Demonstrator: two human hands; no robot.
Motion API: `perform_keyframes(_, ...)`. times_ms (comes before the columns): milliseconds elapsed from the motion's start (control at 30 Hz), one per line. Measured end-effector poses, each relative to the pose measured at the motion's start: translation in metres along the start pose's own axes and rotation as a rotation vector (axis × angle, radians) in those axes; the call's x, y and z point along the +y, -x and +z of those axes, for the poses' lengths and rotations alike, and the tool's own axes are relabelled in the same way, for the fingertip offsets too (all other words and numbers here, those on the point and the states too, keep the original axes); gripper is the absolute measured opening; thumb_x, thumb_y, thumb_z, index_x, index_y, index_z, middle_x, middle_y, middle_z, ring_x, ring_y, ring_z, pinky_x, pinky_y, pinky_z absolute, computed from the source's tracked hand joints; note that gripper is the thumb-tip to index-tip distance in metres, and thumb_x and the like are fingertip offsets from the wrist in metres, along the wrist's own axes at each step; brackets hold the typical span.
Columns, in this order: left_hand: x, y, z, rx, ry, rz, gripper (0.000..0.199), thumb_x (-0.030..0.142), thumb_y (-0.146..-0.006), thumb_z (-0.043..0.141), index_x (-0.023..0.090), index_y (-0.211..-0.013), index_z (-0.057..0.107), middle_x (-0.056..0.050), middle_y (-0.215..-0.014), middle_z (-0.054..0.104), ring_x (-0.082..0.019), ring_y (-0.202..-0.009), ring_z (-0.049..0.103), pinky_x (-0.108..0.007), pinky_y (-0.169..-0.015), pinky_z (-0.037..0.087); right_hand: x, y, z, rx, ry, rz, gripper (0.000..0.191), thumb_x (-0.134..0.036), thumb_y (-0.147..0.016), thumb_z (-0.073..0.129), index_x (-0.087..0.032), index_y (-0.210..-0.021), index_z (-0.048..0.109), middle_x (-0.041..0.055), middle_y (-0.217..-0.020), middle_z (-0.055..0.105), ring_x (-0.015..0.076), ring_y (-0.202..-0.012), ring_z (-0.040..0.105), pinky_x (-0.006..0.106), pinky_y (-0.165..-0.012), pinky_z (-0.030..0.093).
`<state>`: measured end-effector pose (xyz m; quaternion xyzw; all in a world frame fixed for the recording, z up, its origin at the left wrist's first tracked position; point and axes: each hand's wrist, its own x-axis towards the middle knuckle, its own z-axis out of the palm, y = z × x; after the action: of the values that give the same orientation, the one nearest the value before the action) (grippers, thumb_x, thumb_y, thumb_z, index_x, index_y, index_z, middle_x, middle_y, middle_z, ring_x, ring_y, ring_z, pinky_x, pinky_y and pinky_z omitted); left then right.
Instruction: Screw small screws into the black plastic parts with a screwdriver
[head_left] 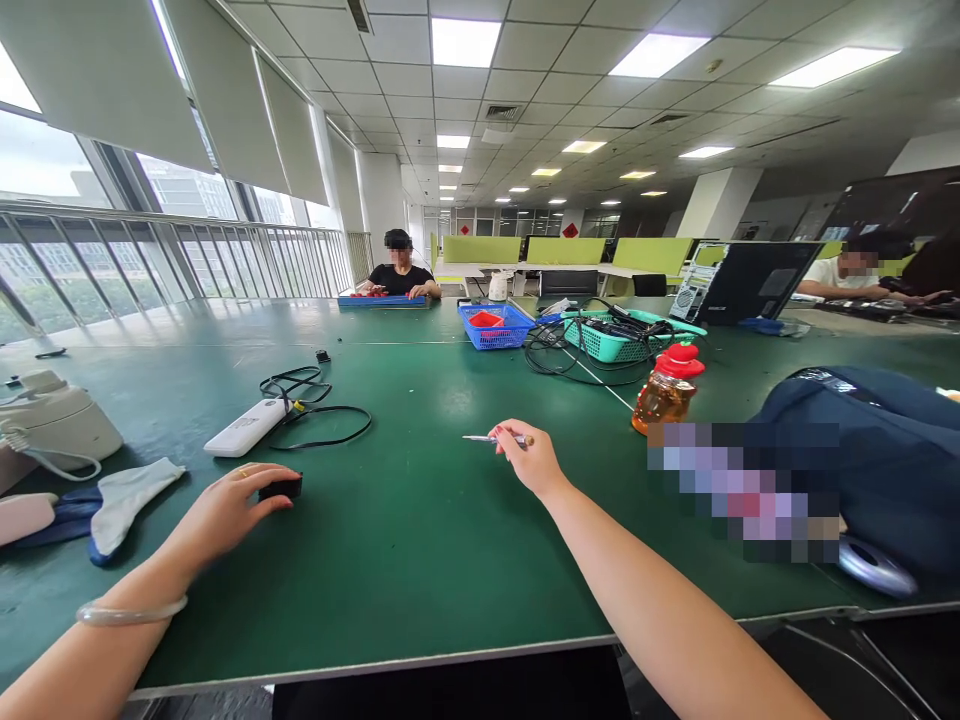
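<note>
- No wording, brand or number can be read
- Grey print is borne by the white power bank (247,428), too faint to be made out
- Red diamond signs (571,230) are seen far back, too small to be read

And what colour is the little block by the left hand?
Black; the head view shows the little block best.

The left hand (225,508) curves palm-down while the right hand (531,457) (forearm (649,570) slanting inward) closes in a pinch.
</note>
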<state>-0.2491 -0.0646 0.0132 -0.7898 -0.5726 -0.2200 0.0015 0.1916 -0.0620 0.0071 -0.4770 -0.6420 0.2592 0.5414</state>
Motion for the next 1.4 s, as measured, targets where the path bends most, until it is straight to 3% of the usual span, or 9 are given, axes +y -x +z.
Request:
perform_keyframes(133,0.034,-0.008,0.002,-0.083,0.029,0.168,0.056,0.073,-0.076,0.05,0.029,-0.102,0.074,-0.005,-0.111,0.072,-0.027,-0.104,0.064,-0.038,-0.097,0.049,0.001,0.0,0.001,-0.014,-0.012,-0.015,0.032,-0.046,-0.085,0.05,-0.02,-0.076,0.067,0.0013,-0.06,0.059,0.0137,-0.051,0.051,0.025,-0.049,0.037)
perform_keyframes(267,0.099,-0.032,0.015,-0.2,0.072,0.34,0.043,0.057,-0.084,0.054,0.028,-0.111,0.069,-0.004,-0.112,0.071,-0.023,-0.105,0.063,-0.033,-0.096,0.048,0.001,0.0,0.003,-0.02,-0.012,-0.022,0.028,-0.044,-0.084,0.051,-0.021,-0.078,0.065,0.0001,-0.059,0.059,0.0134,-0.051,0.051,0.025,-0.05,0.038)
perform_keyframes(433,0.192,-0.074,0.058,-0.329,0.097,0.477,0.038,0.037,-0.084,0.063,0.029,-0.121,0.063,-0.004,-0.111,0.071,-0.022,-0.105,0.062,-0.031,-0.095,0.045,0.001,0.0,0.002,0.015,0.078,-0.06,0.026,-0.042,-0.084,0.05,-0.021,-0.076,0.063,-0.0002,-0.06,0.06,0.015,-0.056,0.056,0.026,-0.056,0.042)
perform_keyframes(567,0.23,-0.093,0.091,-0.284,0.038,0.41,0.033,0.035,-0.084,0.063,0.025,-0.115,0.066,-0.006,-0.104,0.072,-0.025,-0.099,0.065,-0.034,-0.089,0.047,0.003,0.0,0.002,0.056,0.124,-0.081,0.029,-0.044,-0.086,0.048,-0.021,-0.074,0.062,0.0008,-0.061,0.06,0.0157,-0.057,0.056,0.027,-0.057,0.042)
perform_keyframes(667,0.235,-0.093,0.1,-0.23,0.059,0.363,0.035,0.036,-0.084,0.063,0.025,-0.118,0.065,-0.006,-0.106,0.072,-0.026,-0.101,0.064,-0.035,-0.089,0.047,0.003,-0.001,0.002,0.072,0.157,-0.08,0.03,-0.045,-0.086,0.047,-0.022,-0.072,0.061,0.001,-0.06,0.06,0.0157,-0.057,0.055,0.027,-0.057,0.042)
perform_keyframes(800,0.222,-0.087,0.098,-0.183,0.047,0.261,0.044,0.044,-0.085,0.061,0.025,-0.125,0.06,-0.008,-0.112,0.07,-0.026,-0.105,0.062,-0.035,-0.091,0.046,0.002,0.0,0.002,0.063,0.195,-0.096,0.031,-0.045,-0.086,0.047,-0.022,-0.069,0.059,-0.0002,-0.057,0.056,0.0146,-0.054,0.05,0.027,-0.056,0.039)
perform_keyframes(967,0.204,-0.087,0.099,-0.214,0.09,0.307,0.04,0.046,-0.08,0.066,0.024,-0.114,0.066,-0.006,-0.107,0.071,-0.028,-0.105,0.059,-0.037,-0.091,0.046,-0.003,0.003,0.004,0.059,0.281,-0.156,0.036,-0.045,-0.087,0.048,-0.022,-0.06,0.055,-0.0004,-0.054,0.053,0.0152,-0.056,0.048,0.028,-0.058,0.036)
perform_keyframes(1133,0.202,-0.091,0.106,-0.182,0.142,0.237,0.036,0.043,-0.078,0.068,0.024,-0.108,0.069,-0.005,-0.106,0.071,-0.027,-0.109,0.057,-0.037,-0.096,0.044,-0.011,0.01,0.007,0.016,0.366,-0.343,0.032,-0.04,-0.087,0.05,-0.023,-0.06,0.054,0.0015,-0.059,0.059,0.0175,-0.063,0.05,0.031,-0.07,0.039)
perform_keyframes(1400,0.2,-0.096,0.117,-0.124,0.132,0.048,0.036,0.039,-0.073,0.07,0.025,-0.106,0.07,-0.006,-0.122,0.065,-0.031,-0.122,0.047,-0.043,-0.102,0.04,-0.02,0.017,0.019,-0.233,0.488,-0.641,0.016,-0.03,-0.085,0.052,-0.023,-0.071,0.056,0.0009,-0.066,0.063,0.016,-0.061,0.05,0.033,-0.073,0.037)
